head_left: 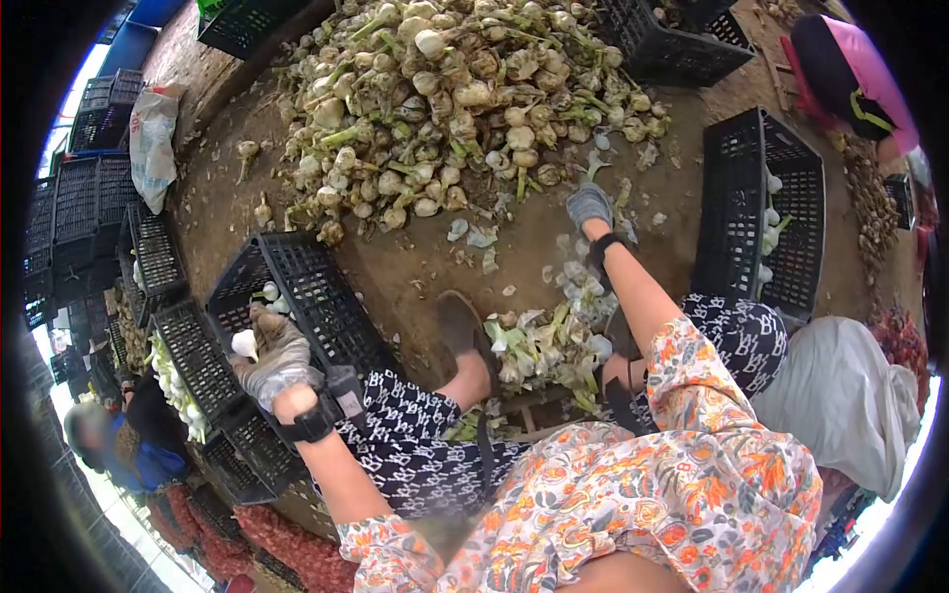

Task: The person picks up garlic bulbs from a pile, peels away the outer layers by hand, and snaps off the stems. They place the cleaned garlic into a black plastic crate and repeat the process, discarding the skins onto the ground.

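Note:
My left hand [275, 358], in a dirty grey glove, is closed on a clean white garlic bulb [244, 344]. It is at the near end of a black plastic crate [331, 306], which has several white bulbs inside. My right hand [590, 205], in a grey glove, reaches forward to the near right edge of a big heap of untrimmed garlic [425, 109]. Its fingers look closed, and a pale, thin piece sticks out past them; I cannot make out what it is. Peeled skins and cut stalks [544, 346] lie between my feet.
Another black crate [761, 217] with white bulbs stands at the right, and one [677, 44] at the back right. Stacked crates [94, 208] line the left. A person in pink [865, 74] is at the upper right, another person in blue [143, 455] at the lower left.

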The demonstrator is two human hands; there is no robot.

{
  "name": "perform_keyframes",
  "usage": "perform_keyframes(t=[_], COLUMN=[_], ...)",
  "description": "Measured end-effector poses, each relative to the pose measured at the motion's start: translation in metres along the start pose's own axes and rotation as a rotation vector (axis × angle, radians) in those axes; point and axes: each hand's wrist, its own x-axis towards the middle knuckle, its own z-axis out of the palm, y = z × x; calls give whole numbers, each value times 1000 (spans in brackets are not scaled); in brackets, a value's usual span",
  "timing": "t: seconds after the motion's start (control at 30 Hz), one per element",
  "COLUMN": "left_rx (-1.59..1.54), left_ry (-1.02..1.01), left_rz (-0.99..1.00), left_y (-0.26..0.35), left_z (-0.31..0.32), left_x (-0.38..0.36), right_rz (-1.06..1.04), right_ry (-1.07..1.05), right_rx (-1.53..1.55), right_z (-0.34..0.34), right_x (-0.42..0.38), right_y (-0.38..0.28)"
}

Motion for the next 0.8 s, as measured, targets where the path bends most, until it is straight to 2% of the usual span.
perform_keyframes(t=[0.07,0.1,0.17,0.23,0.3,0.37,0.47,0.5,0.57,0.6,0.63,0.7,0.73,0.8], left_rx=[74,42,170,515,799,927,1438,1389,1299,1255,1250,1238,1102,1054], left_ry=[-115,-197,-275,-355,-273,-450,-783,-774,-765,-911,-952,-1041,-1034,-1070], left_rz=[-189,-327,-440,-441,-433,-452,-46,-80,-144,6,21,47,12,-38], left_y=[-20,-34,-71,-98,-120,-141,-175,-183,-195,-201,-204,-211,-213,-212], left_z=[13,18,37,37,33,5,-15,-18,-20,-18,-16,-12,-8,2], left_x=[-8,-9,-34,-48,-61,-52,-64,-69,-77,-77,-77,-80,-90,-111], right_rz=[86,82,67,52,48,-271,-694,-805,-841,-798,-756,-510,-428,-548], right_ry=[-8,16,62,67,47,126,32,-23,-115,-153,-192,-330,-285,-240], right_rx=[98,57,-32,-34,44,406,697,746,757,711,662,1068,1135,967], right_z=[8,13,26,29,15,53,-32,-57,-101,-120,-139,-159,-171,-193], right_x=[24,35,54,54,42,74,-18,-46,-100,-122,-144,-170,-183,-192], right_y=[-13,-16,-18,-23,-28,3,-39,-53,-77,-86,-96,-104,-104,-97])
